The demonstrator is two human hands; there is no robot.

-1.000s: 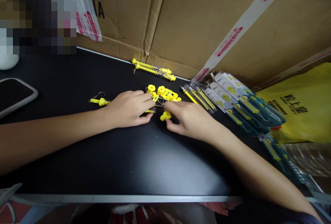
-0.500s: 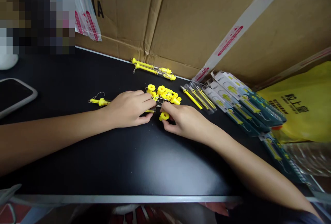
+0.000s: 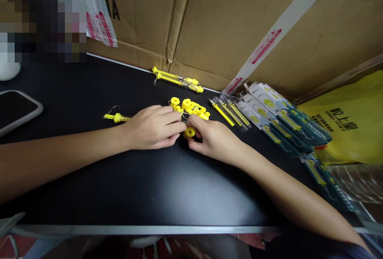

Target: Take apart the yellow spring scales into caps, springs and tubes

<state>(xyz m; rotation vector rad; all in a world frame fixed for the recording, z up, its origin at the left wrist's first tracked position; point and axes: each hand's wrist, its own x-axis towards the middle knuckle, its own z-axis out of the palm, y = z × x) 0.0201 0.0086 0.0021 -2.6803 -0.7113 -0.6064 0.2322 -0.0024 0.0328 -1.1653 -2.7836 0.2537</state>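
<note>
My left hand (image 3: pixel 154 127) and my right hand (image 3: pixel 211 139) meet over the black table (image 3: pixel 143 187), fingertips pinched together on a small yellow plastic cap (image 3: pixel 189 132). The left hand's fingers are curled and cover a thin yellow tube part, which is mostly hidden. Just behind the fingertips lies a pile of yellow caps with wire hooks (image 3: pixel 191 108). One assembled yellow piece with a wire hook (image 3: pixel 115 116) lies to the left of my left hand.
Finished yellow tubes (image 3: pixel 176 79) lie by the cardboard box wall (image 3: pixel 227 24). Clear tubes (image 3: pixel 230 112) and several packaged cards (image 3: pixel 275 119) are spread at the right beside a yellow bag (image 3: pixel 350 123). A phone (image 3: pixel 14 111) rests far left.
My right hand has drawn left with the yellow cap until it meets my left hand's fingertips. The left hand's fingers have closed in on it.
</note>
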